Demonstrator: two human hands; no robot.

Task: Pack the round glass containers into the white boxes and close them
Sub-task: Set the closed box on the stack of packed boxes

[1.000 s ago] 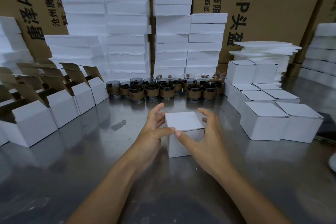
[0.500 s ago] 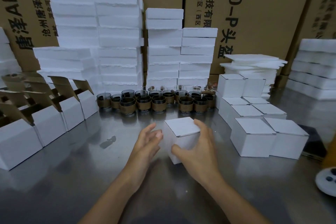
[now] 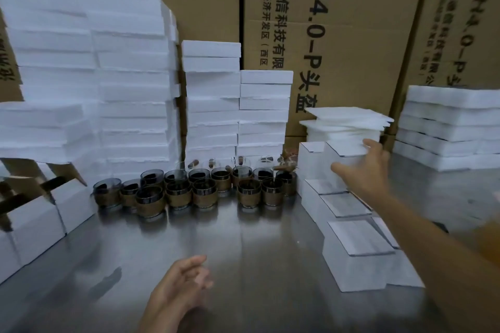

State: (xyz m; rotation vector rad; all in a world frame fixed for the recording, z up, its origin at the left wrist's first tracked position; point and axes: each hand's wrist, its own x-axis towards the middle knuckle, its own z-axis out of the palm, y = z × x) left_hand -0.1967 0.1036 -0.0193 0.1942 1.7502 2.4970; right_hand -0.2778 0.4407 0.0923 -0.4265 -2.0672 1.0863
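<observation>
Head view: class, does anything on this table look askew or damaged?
The thin white sheets behind the closed boxes are stacked askew, corners jutting at different angles. Nothing looks spilled or broken.

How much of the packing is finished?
Only partly. Done: closed white boxes sit stacked on the right. In hand: the right hand grips another white box at that stack's far end; the left hand is empty. Left: many glass containers and open boxes wait.

The closed boxes (image 3: 359, 238) are white, as are the foam slabs (image 3: 130, 89). The glass containers (image 3: 178, 192) are smoky dark with tan bands (silvery rims), the table (image 3: 243, 251) reflective grey, the cartons (image 3: 351, 35) brown with black print.
</observation>
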